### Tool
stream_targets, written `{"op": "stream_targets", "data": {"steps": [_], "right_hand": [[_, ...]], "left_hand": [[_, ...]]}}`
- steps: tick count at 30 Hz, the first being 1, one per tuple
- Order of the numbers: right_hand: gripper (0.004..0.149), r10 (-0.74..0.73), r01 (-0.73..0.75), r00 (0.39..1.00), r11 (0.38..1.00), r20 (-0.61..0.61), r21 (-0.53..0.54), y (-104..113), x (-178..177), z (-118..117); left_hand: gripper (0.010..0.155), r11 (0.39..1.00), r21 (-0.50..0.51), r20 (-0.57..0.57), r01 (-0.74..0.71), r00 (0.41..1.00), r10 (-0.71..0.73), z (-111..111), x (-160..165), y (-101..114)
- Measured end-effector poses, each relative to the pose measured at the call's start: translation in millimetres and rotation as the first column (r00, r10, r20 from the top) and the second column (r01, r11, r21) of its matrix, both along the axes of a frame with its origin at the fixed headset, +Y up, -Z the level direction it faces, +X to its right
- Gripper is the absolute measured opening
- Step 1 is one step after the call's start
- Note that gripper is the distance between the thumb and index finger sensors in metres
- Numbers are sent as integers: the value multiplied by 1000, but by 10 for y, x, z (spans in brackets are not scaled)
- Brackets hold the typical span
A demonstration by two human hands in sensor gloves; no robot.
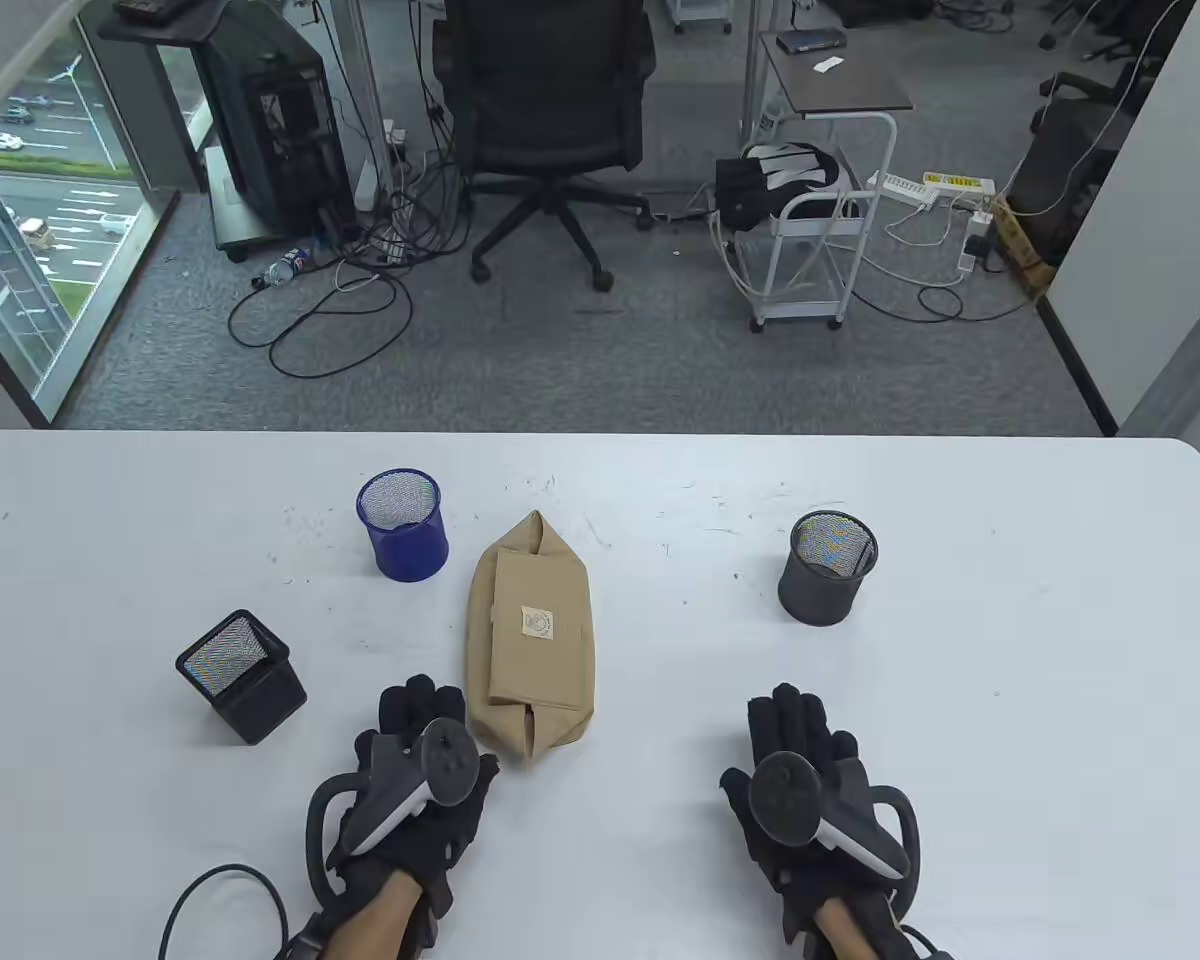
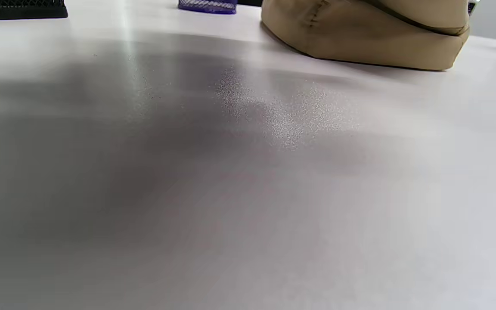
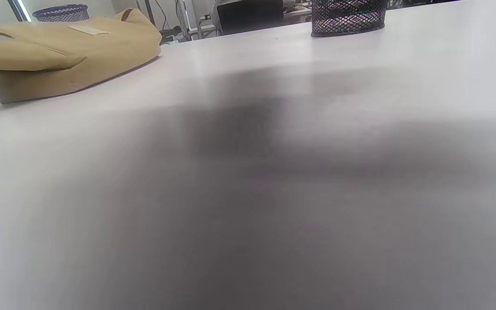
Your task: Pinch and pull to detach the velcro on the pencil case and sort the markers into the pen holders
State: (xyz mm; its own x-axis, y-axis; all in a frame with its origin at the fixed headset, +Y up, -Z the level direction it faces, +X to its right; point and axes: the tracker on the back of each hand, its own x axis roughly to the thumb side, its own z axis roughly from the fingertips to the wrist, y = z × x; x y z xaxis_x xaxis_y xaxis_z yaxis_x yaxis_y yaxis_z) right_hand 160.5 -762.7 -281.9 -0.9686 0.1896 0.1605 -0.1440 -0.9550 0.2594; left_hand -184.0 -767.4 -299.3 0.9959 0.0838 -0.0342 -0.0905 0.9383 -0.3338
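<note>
A tan fabric pencil case (image 1: pixel 532 640) lies closed in the middle of the white table (image 1: pixel 1010 640), its flap folded down; it also shows as the pencil case (image 2: pixel 368 34) and pencil case (image 3: pixel 67 51) in the wrist views. No markers are visible. Three mesh pen holders stand around it: a blue round holder (image 1: pixel 403 525), a black square holder (image 1: pixel 241 677) and a dark grey round holder (image 1: pixel 828 568). My left hand (image 1: pixel 415 735) lies flat on the table just left of the case's near end. My right hand (image 1: pixel 800 740) lies flat, well to the right of the case. Neither hand holds anything.
The table's far edge (image 1: pixel 600 434) runs across the middle of the table view; beyond it are an office chair (image 1: pixel 545 120), a cart and floor cables. A black cable (image 1: pixel 225 890) loops by my left wrist.
</note>
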Motion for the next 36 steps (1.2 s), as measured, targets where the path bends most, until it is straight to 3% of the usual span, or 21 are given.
{"op": "stream_targets", "data": {"steps": [12, 16, 20, 24, 29, 36], "right_hand": [[75, -12, 12, 1000, 1000, -13, 4, 2, -5, 5], [75, -15, 15, 1000, 1000, -17, 3, 3, -5, 7], [75, -23, 24, 1000, 1000, -19, 3, 4, -5, 5], [75, -31, 31, 999, 1000, -22, 0, 4, 3, 4], [75, -41, 41, 999, 999, -20, -4, 8, 16, 3], [75, -47, 47, 999, 999, -22, -15, 9, 24, 3]], "left_hand": [[84, 1000, 9, -10, -1, 1000, 1, 10, -5, 6], [83, 997, 69, -22, -27, 999, 28, 26, -1, 132], [83, 983, 121, -79, -136, 986, 146, -106, -13, 310], [90, 968, 112, -163, -223, 957, 239, -374, 14, 397], [100, 970, 27, -296, -240, 925, 237, -753, 73, 366], [117, 954, -229, -391, -193, 916, 91, -1174, 209, 94]]}}
